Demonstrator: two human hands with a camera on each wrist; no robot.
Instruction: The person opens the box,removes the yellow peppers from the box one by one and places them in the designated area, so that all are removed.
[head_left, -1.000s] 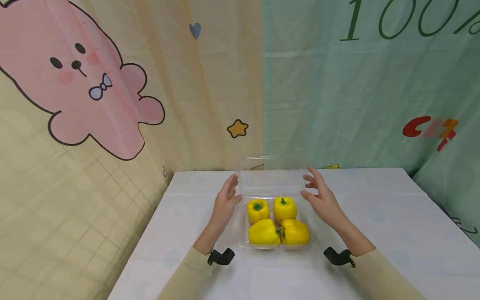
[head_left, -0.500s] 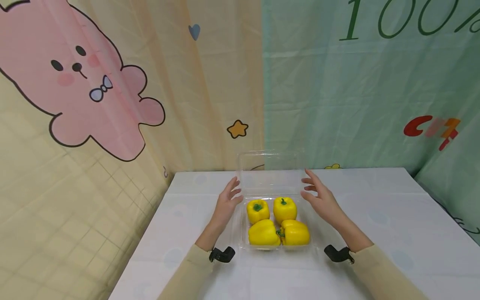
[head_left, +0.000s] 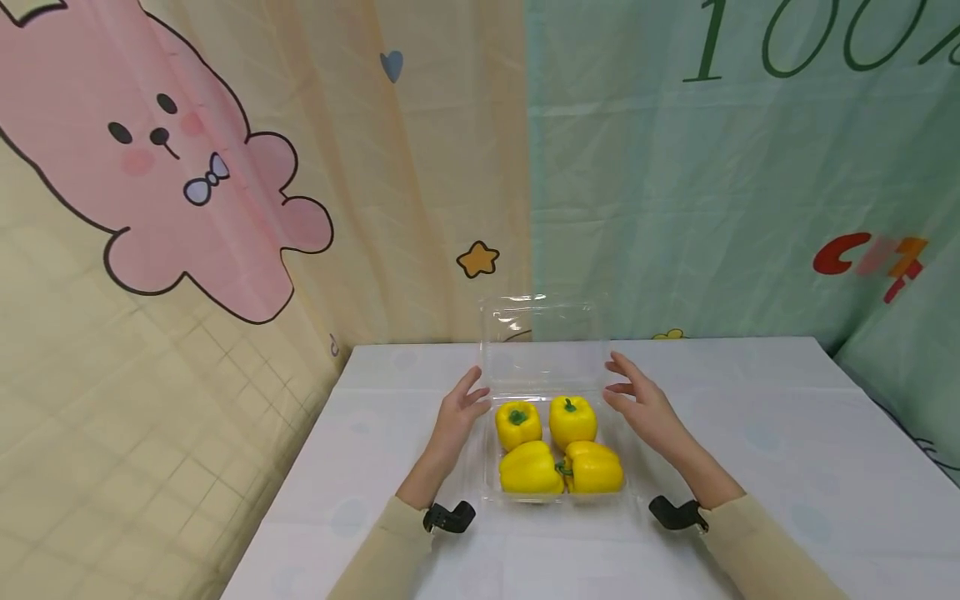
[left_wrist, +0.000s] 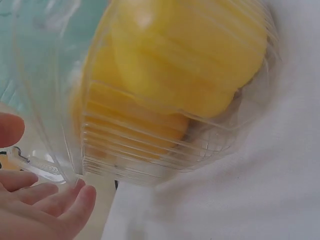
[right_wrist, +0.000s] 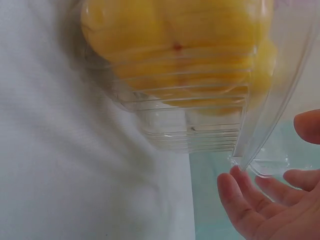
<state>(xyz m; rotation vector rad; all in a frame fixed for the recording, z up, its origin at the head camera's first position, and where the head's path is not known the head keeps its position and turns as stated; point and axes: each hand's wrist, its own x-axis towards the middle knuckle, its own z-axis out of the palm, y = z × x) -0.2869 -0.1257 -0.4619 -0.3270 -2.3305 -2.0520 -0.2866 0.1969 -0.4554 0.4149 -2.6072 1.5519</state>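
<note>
Several yellow bell peppers (head_left: 531, 467) lie in a clear plastic clamshell box (head_left: 555, 497) on the table, two at the back and two in front. Its clear lid (head_left: 542, 358) stands raised at the back edge. My left hand (head_left: 457, 421) is at the box's back left corner, fingers loosely extended. Opposite it, my right hand (head_left: 647, 417) is at the back right corner in much the same pose. In both wrist views, fingertips of the left hand (left_wrist: 42, 205) and right hand (right_wrist: 270, 200) come close to the hinge corners; whether they touch I cannot tell.
A white cloth covers the table (head_left: 360, 467). Behind it hangs a printed curtain (head_left: 420, 183), beige on the left and green on the right. A black wrist mount (head_left: 450, 517) sits on the left wrist, and a matching mount (head_left: 677, 512) on the right.
The lid stands taller in the head view than a second ago, its top edge higher. Both hands have come slightly down toward the hinge line. The peppers stay in place in the box.
</note>
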